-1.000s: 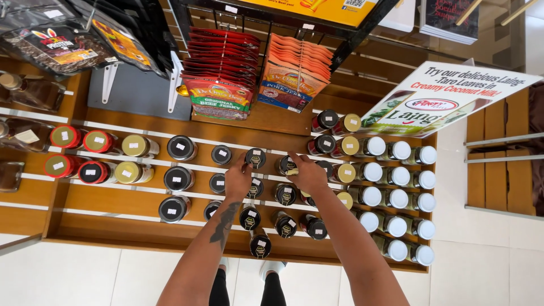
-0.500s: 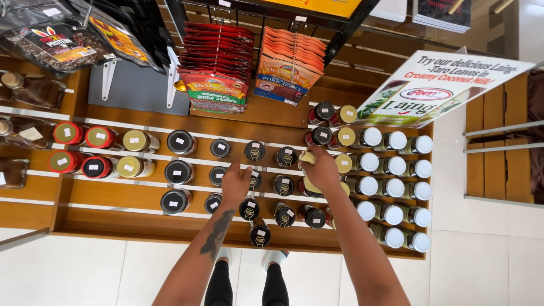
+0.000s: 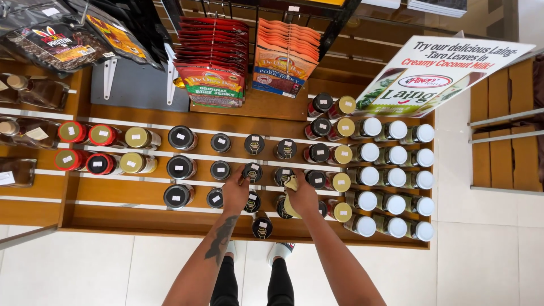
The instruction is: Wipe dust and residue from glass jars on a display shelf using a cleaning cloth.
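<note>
1. My right hand [image 3: 303,195] grips a pale yellow cloth [image 3: 293,184], fingers closed around it. The cloth is pressed over a jar on the lower tiers of the wooden shelf [image 3: 141,212], just right of centre.
2. My left hand [image 3: 236,192] rests on a black-lidded jar [image 3: 253,171] in the middle tier. Fingertips curl over the lid edge; I cannot tell whether they clamp it or only touch.
3. The 2 hands sit near each other, with dark jars between and just below them; 1 dark jar [image 3: 262,226] stands at the front edge.
4. Right of my hands: rows of gold-lidded jars [image 3: 341,182], then white-lidded jars [image 3: 396,177].
5. Left: larger black-lidded jars [image 3: 180,167], then red and gold lids [image 3: 101,164] well apart from my hands.
6. Behind the tiers: hanging red packets [image 3: 212,62] and orange packets [image 3: 286,56]; a tilted white sign [image 3: 442,73] to the right.
7. Below: white floor tiles [image 3: 85,272].
</note>
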